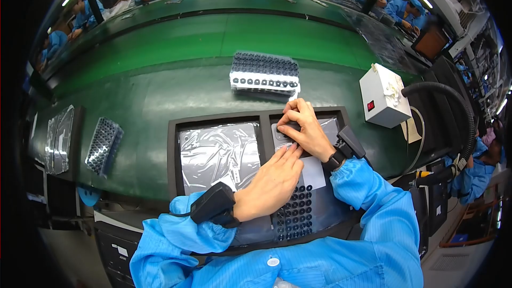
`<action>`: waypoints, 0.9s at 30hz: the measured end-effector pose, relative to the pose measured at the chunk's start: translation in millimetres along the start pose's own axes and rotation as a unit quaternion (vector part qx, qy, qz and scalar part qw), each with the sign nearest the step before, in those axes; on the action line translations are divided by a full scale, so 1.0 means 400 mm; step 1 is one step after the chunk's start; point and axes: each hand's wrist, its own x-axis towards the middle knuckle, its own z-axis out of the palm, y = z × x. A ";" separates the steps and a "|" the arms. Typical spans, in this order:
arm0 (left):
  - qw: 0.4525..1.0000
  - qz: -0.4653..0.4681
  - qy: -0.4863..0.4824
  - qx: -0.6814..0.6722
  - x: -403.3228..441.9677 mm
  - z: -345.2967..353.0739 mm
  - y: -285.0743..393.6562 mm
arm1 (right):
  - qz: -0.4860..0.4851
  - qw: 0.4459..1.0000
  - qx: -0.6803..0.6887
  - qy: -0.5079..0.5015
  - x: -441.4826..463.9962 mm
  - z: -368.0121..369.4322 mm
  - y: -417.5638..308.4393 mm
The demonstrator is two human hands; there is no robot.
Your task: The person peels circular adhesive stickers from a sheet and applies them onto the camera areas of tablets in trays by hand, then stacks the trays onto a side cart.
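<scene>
A black two-part tray (216, 116) lies in front of me. In its left compartment is a grey flat panel (218, 152) under crinkled clear film. The right compartment holds another grey panel (329, 126), partly hidden by my hands. My right hand (306, 130) pinches thumb and fingertips together at a rounded corner patch of this panel; what is between them is hidden. Stretched fairly flat, my left hand (273, 181) rests its fingertips just below, by the panel. Under my wrists lies a sheet of round black pieces (294, 213) in rows, beside a white paper (312, 173).
A stack of sheets with black rings (265, 74) stands behind the tray. To the right is a white box (383, 96) with a red switch and black hose (453, 90). At left lie a blister-like pack (103, 146) and wrapped panels (60, 141). Blue-clad people work beyond.
</scene>
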 end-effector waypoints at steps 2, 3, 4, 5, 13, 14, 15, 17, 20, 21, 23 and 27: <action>0.999 0.004 0.002 0.042 -0.001 -0.024 0.025 | -0.011 1.000 -0.011 -0.004 -0.006 -0.001 0.004; 0.999 0.004 0.003 0.042 -0.002 -0.047 0.043 | -0.023 0.999 -0.022 -0.008 -0.009 -0.002 0.005; 0.999 0.009 -0.008 0.052 -0.007 -0.077 0.063 | -0.024 0.999 -0.021 -0.008 -0.014 -0.004 0.003; 0.998 0.013 -0.018 0.063 -0.013 -0.103 0.079 | -0.074 0.992 -0.098 -0.006 -0.022 -0.007 -0.001; 0.969 -0.179 -0.015 -0.172 -0.121 -0.237 0.047 | -0.178 0.913 -0.358 -0.087 0.000 -0.062 -0.100; 0.964 -0.188 -0.010 -0.187 -0.134 -0.247 0.026 | -0.179 0.913 -0.358 -0.084 0.008 -0.061 -0.129; 0.950 -0.227 -0.012 -0.214 -0.147 -0.262 0.018 | -0.112 0.976 -0.160 -0.094 0.018 -0.053 -0.162; 0.923 -0.286 -0.007 -0.258 -0.177 -0.277 0.003 | 0.002 0.970 0.187 -0.158 0.023 -0.031 -0.230; 0.917 -0.309 0.049 -0.246 -0.212 -0.294 0.000 | 0.069 0.903 0.310 -0.288 -0.004 0.018 -0.284; 0.918 -0.308 0.050 -0.246 -0.223 -0.308 0.001 | 0.074 0.911 0.284 -0.289 -0.008 0.022 -0.298; 0.888 -0.359 0.015 -0.289 -0.246 -0.329 0.000 | 0.092 0.913 0.277 -0.287 -0.023 0.022 -0.320; 0.842 -0.389 -0.021 -0.373 -0.305 -0.319 -0.038 | 0.032 0.934 0.257 -0.247 -0.076 0.068 -0.324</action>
